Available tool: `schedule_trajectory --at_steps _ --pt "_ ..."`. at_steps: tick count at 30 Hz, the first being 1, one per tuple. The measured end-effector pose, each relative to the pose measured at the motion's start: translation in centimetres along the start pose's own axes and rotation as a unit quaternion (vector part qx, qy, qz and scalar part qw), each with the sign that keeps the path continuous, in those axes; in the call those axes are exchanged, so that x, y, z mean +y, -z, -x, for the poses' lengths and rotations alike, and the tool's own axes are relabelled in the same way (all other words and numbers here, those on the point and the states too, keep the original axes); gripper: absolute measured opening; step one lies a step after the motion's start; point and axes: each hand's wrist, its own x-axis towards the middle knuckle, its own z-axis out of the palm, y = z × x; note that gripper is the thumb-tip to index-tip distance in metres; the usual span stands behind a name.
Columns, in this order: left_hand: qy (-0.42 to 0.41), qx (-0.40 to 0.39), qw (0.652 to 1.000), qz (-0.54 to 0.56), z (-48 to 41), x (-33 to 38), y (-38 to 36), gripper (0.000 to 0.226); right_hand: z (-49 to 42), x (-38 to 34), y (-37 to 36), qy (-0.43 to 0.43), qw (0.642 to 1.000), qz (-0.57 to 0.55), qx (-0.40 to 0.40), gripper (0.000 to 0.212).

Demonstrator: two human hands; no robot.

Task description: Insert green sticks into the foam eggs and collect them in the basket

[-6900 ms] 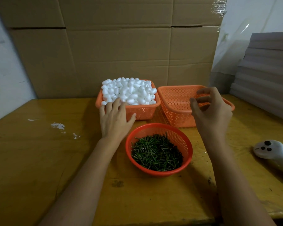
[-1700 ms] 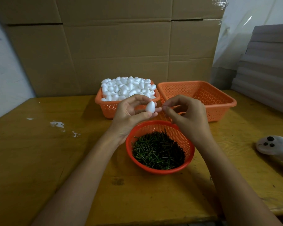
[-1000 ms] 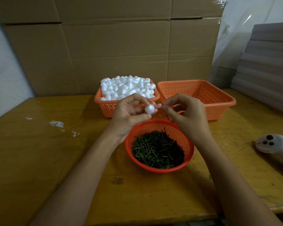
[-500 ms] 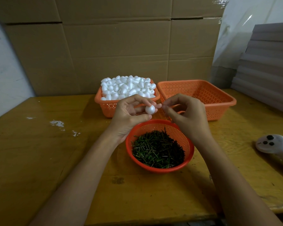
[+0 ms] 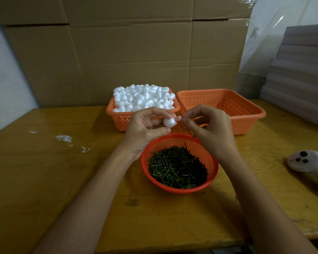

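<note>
Left hand and right hand: both bare. Left forearm and right forearm: bare along full visible length, slender. Visible nails short.

Only one view here: a wide-angle head cam, looking forward and down over the tabletop from its near edge. It faces the cardboard boxes at the far side, close enough that the left hand and right hand sit mid-frame.

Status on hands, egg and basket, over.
Left hand holds foam egg. Right hand pinched beside it, stick unseen. Right basket: no finished eggs visible. Nothing in the way.
</note>
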Motion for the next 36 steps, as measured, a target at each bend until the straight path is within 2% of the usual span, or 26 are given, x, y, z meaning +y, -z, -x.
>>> schedule_trajectory --at_steps 13,20,28,32,36 --pt "0.007 0.004 1.0 -0.005 -0.1 -0.24 0.21 0.038 -0.01 0.1 0.02 0.004 1.0 0.002 -0.003 0.008" --pt "0.019 0.004 1.0 -0.011 -0.2 -0.42 0.33 0.069 0.0 0.1 0.04 0.004 1.0 0.002 -0.002 0.008" --pt "0.017 0.003 1.0 -0.016 -0.25 -0.43 0.3 0.078 -0.01 0.06 0.03 0.003 1.0 0.006 0.0 0.008" --pt "0.015 0.004 1.0 -0.016 -0.32 -0.59 0.46 0.077 0.01 -0.06 0.06 0.006 1.0 0.005 0.001 0.009" --pt "0.017 0.006 1.0 -0.004 -0.25 -0.39 0.4 0.06 0.02 -0.08 0.07 0.005 1.0 0.005 -0.001 0.008"
